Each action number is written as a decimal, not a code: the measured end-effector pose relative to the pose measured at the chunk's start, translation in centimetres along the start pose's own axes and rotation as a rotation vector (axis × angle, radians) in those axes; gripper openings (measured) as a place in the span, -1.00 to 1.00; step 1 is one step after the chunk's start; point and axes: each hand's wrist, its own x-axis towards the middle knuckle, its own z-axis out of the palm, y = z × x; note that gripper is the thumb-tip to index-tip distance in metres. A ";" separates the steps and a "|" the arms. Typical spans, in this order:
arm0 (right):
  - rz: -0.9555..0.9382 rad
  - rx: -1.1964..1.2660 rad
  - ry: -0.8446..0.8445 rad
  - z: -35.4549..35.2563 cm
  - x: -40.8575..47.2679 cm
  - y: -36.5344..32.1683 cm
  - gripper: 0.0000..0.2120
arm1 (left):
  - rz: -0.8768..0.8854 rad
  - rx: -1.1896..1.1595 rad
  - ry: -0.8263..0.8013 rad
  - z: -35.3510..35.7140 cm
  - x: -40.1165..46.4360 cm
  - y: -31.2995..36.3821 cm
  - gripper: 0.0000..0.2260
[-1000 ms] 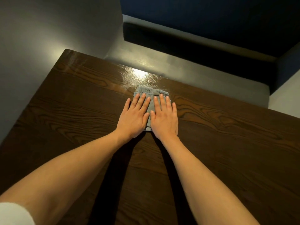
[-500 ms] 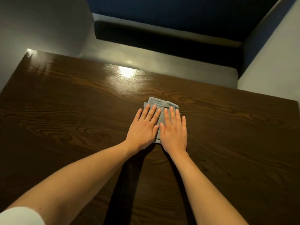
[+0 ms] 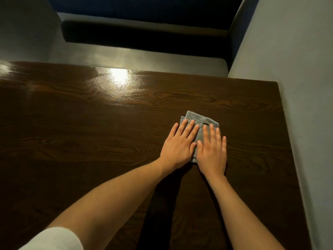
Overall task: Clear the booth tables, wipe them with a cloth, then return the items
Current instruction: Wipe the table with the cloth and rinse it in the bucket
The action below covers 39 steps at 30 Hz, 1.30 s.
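- Folded grey cloth [image 3: 201, 123] flat on dark wood table [image 3: 90, 132], toward right end, near wall [image 3: 297, 87].
- Left hand [image 3: 177, 147] & right hand [image 3: 212, 152] side by side on it, fingers straight, pressing, gripping nothing.
- Prob. soft, light, limp; may bunch, so best handled w/ flat palms.

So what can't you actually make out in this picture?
Head view only:
- Most of the grey cloth: covered by the left hand and right hand pressed flat on it.
- The table: its near and left parts run off the frame.
- The bench seat behind it: its back is lost in deep shadow.
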 end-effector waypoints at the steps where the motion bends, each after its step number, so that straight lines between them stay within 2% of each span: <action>1: 0.016 0.009 0.002 0.1 -0.6 0.2 -0.44 | 0.012 -0.002 -0.002 0.0 -0.2 0.3 -0.46; 8: 0.114 0.048 0.011 0.8 -5.1 -1.6 -0.41 | 0.104 -0.012 -0.025 0.5 -3.8 -0.3 -0.47; 13: 0.138 0.051 0.014 1.4 -8.3 -6.4 -0.40 | 0.118 -0.029 -0.043 0.5 -8.2 -3.5 -0.48; 18: 0.133 0.045 -0.005 2.0 -9.9 -13.8 -0.40 | 0.113 -0.022 -0.058 -0.3 -12.5 -9.7 -0.48; 26: 0.038 0.048 -0.010 3.0 -9.5 -29.6 -0.41 | 0.023 0.030 0.019 -2.7 -19.4 -23.9 -0.47; 34: -0.147 0.062 -0.022 3.6 -8.0 -45.1 -0.41 | -0.166 0.069 0.099 -4.7 -26.2 -37.7 -0.46; 39: -0.281 0.057 -0.063 3.8 -7.4 -50.7 -0.40 | -0.284 0.068 0.140 -5.2 -29.5 -42.4 -0.46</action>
